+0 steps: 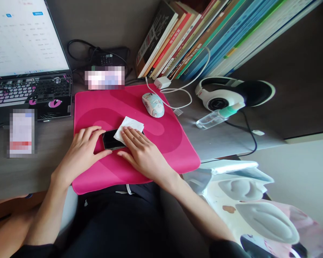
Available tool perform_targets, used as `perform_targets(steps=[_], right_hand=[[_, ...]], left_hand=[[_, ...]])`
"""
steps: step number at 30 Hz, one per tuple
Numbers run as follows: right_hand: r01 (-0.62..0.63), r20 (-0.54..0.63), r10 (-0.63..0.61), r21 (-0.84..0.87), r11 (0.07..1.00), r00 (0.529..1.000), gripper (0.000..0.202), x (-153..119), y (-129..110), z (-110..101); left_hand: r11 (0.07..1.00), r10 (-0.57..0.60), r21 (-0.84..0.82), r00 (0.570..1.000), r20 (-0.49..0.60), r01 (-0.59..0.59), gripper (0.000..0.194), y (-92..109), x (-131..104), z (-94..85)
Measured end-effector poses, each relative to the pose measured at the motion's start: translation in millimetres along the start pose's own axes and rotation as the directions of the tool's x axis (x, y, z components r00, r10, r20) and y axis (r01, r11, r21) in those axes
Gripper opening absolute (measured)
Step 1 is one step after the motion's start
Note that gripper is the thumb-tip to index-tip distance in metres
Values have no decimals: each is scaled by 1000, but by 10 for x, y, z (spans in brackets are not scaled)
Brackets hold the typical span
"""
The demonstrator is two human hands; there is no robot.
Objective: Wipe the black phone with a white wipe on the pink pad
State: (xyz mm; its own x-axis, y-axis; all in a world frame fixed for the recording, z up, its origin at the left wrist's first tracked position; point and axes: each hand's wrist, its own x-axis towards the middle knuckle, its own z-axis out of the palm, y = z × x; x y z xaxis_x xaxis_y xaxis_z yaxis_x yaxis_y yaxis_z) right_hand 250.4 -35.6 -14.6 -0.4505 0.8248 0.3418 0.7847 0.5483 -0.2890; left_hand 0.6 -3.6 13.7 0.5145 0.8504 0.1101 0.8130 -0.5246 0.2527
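Observation:
A black-screened phone (112, 139) lies flat on a pink mouse pad (102, 107). My left hand (82, 152) grips its left end, with fingers at the far edge and thumb at the near edge. On the phone's right part sits a folded white tissue (129, 123). My right hand (144, 152) presses this tissue down with its fingers laid together over it, thumb at the near side. The hand and tissue hide the phone's right end.
Behind the pad are a patterned mouse (153, 105), a white charger (162, 82) with cable and a row of books (174, 43). Headphones (220, 95) and a clear spray bottle (211, 119) lie right. A laptop (29, 89) stands left; a white bag (220, 186) is below the desk's right edge.

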Motion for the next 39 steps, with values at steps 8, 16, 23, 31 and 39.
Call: perform_targets(steps=[8,16,23,31,39], right_hand=[[63,52,-63,10,998,997,56,-175,-196,-189],[44,21,-45,49,998,999,61,152,-97,72],[65,32,-66,37,997,997,64,32,-236,0],[127,50,-132,91,988,990,59,134,-305,-1],[158,48,-162,84,984,986,66,302,-283,150]], left_hand=[[999,-4,-35,1000,8,5,61,14,1,-11],[1000,-1,-31,1000,9,1,62,-6,-9,1],[1000,-10,-11,1000,9,10,62,4,-7,11],[998,-16,-56,1000,22,18,58,-26,8,22],[999,-9,-48,1000,-6,9,63,-85,3,89]])
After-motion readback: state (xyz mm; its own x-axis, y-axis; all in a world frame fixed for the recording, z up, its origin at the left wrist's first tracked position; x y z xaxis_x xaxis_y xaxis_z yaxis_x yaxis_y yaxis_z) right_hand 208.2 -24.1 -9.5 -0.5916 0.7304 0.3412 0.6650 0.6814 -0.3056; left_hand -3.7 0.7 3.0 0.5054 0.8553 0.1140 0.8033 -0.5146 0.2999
